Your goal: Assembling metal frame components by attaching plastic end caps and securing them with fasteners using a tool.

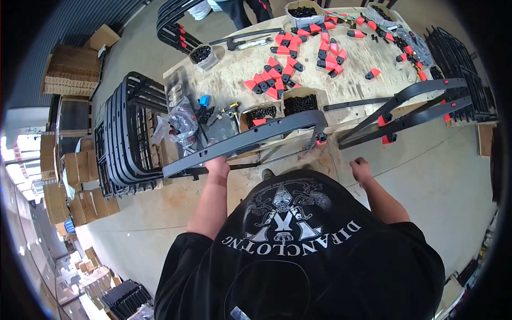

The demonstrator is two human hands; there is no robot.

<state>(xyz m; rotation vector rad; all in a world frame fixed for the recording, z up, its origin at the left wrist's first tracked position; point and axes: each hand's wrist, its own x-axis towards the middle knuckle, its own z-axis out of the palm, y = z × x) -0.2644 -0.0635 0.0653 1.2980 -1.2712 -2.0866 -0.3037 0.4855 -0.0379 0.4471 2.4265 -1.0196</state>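
My left hand (217,168) is closed on a long black metal frame (240,136) with a bent far end, at the near edge of the workbench. A red-and-black plastic piece (320,140) sits at that bent end. Over the floor to the right, apart from the bench, my right hand (361,169) is curled closed; whatever may be inside it is hidden. A second black metal frame (421,93) rests across the bench's right corner, with red-and-black pieces on it.
Many red-and-black pieces (274,77) lie scattered over the wooden workbench (224,80). Boxes of small black parts (300,104) stand at its near edge. Stacked black frames (120,133) flank it on the left, more (453,64) on the right. Another person (237,13) stands beyond.
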